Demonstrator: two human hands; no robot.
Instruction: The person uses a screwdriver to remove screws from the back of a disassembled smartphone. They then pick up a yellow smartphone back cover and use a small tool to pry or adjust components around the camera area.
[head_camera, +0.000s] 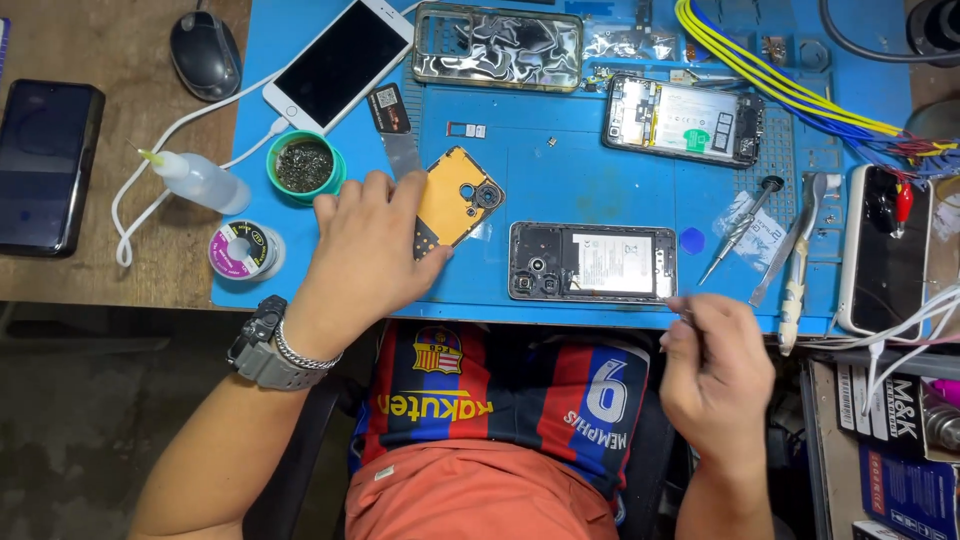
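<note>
Nearest the lens sits the striped football shirt (500, 395) over orange shorts (480, 495), with both of my forearms reaching up past it to the blue work mat (560, 180).

Left hand (365, 260) lies flat, fingers spread narrow, pressing down on the orange-yellow plastic phone back cover (455, 200) — the cover's camera hole faces up-right, its long axis running diagonally from lower left to upper right. A thin grey metal pry blade (400, 150) lies just above the fingertips.

Right hand (715, 370) is curled near the mat's front edge, pinching what looks like fine tweezers (680, 305); the tips are too small to tell if they grip anything.

Between the hands lies the opened dark phone body with exposed battery (592, 262), long axis left to right, camera end toward the left hand.

My reading — disassembly step, cover already off, internals next. The next move would call for a steady, small tip placement near the body's right end, close to the tweezers.
</note>
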